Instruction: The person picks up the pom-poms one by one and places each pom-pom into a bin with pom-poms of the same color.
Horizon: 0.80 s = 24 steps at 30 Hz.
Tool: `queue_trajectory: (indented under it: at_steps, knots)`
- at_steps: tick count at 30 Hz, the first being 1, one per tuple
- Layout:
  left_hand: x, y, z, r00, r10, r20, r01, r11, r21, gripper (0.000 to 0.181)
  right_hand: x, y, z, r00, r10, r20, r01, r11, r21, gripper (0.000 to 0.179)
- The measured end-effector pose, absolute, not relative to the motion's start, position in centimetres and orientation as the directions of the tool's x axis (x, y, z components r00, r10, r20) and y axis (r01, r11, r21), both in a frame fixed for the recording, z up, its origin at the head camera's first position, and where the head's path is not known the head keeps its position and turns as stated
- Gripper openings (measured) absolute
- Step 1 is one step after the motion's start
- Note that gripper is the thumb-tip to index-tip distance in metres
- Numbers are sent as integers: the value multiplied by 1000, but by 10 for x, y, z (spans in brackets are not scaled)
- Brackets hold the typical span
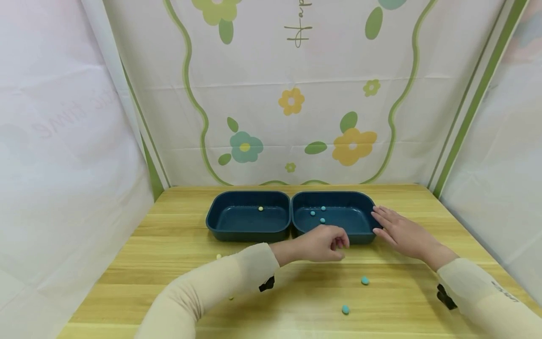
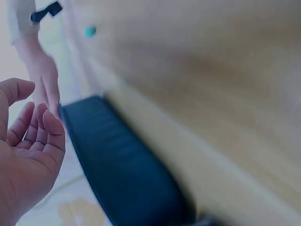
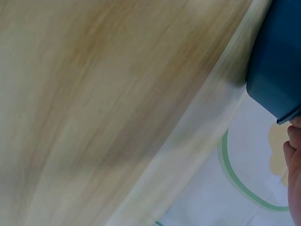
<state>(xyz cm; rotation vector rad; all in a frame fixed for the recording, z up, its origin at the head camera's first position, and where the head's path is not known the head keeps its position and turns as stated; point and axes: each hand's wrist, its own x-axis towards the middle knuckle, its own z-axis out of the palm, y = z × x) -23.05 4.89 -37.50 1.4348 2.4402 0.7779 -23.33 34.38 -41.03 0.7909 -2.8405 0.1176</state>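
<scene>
My left hand (image 1: 323, 242) hovers in front of the right dark blue tray (image 1: 351, 219), its fingers loosely bent. The left wrist view shows the palm and curled fingers of that hand with nothing in them. With fingers extended, my right hand (image 1: 404, 233) touches the right end of the same tray. Three small blue pellets (image 1: 323, 220) lie in this tray. Beside it on the left stands a matching tray (image 1: 237, 220) holding one yellow pellet (image 1: 260, 208).
Two blue pellets, one (image 1: 365, 280) between the forearms and another (image 1: 346, 309) nearer the front, lie on the wooden table (image 1: 305, 306). Yellow pellets (image 1: 219, 256) sit around the left sleeve, which partly hides them. Flowered cloth (image 1: 254, 103) hangs behind the trays, with white cloth on both sides.
</scene>
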Motion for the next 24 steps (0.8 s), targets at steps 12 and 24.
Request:
queue_trajectory:
  at_steps: [12,24]
  knots:
    - [-200,52,-398,-388,921,-20,779,339,528,18,-233,345,-414,-834,-505,222,-523,852,-31,57]
    - [-182,59,-408,-271,953,-136,823,302,480,21,-235,346,-415,-834,-508,214,-526,849,-34,58]
